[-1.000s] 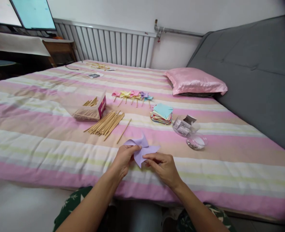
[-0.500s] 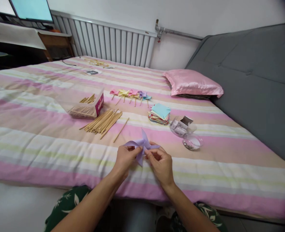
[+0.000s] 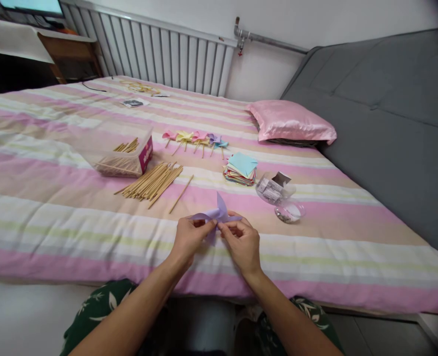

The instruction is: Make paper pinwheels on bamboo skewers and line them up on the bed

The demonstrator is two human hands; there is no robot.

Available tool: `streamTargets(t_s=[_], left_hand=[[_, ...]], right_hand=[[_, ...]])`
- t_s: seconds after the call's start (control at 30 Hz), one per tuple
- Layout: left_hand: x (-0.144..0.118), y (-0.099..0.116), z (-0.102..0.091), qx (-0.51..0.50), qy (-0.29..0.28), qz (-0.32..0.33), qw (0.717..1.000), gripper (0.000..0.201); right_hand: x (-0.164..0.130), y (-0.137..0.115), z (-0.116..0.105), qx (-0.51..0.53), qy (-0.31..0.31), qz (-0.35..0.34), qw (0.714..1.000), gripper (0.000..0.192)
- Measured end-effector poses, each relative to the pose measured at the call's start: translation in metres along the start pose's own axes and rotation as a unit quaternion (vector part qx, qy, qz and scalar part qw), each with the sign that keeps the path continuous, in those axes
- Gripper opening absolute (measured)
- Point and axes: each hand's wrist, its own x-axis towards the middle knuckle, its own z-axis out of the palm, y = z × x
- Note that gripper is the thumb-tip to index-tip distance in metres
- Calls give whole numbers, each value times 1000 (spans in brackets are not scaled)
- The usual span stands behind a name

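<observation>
Lilac paper pinwheel (image 3: pixel 217 215) is being held just above the bed (image 3: pixel 55 207), near its front edge, well short of the stick pile (image 3: pixel 152 181). It is being pinched from both sides: left hand (image 3: pixel 189 237) and right hand (image 3: pixel 242 242), fingertips meeting at the centre. Blades are lying roughly left-right between the hands.

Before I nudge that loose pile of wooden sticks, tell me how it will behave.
The wooden sticks are thin, probably light and stiff. They lie loose and roughly parallel on the striped bedsheet, so a sideways push would likely roll and scatter them. One stray stick already lies apart, which hints that they separate easily.
</observation>
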Motion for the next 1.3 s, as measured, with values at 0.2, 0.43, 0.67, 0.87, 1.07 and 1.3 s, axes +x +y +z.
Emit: streamTargets(t_s=[0.2,0.43,0.67,0.87,1.07,1.3], left_hand=[[0,0,0,16,-7,1,1000,16],[3,-3,-1,38,-16,14,999,16],[2,-3,-1,62,-6,3,998,15],[4,1,-3,95,33,9,995,11],[10,3,-7,112,46,20,992,14],[14,5,-6,88,25,-17,996,14]], right_hand=[[2,-2,-3,-2,-8,13,1000,22],[5,-2,-6,-15,-19,14,1000,22],[4,-4,-5,-10,-37,25,999,27],[2,-7,-2,10,-32,5,999,22],[5,-10,-4,10,-11,-9,1000,18],[8,-15,-8,23,-58,-17,998,9]])
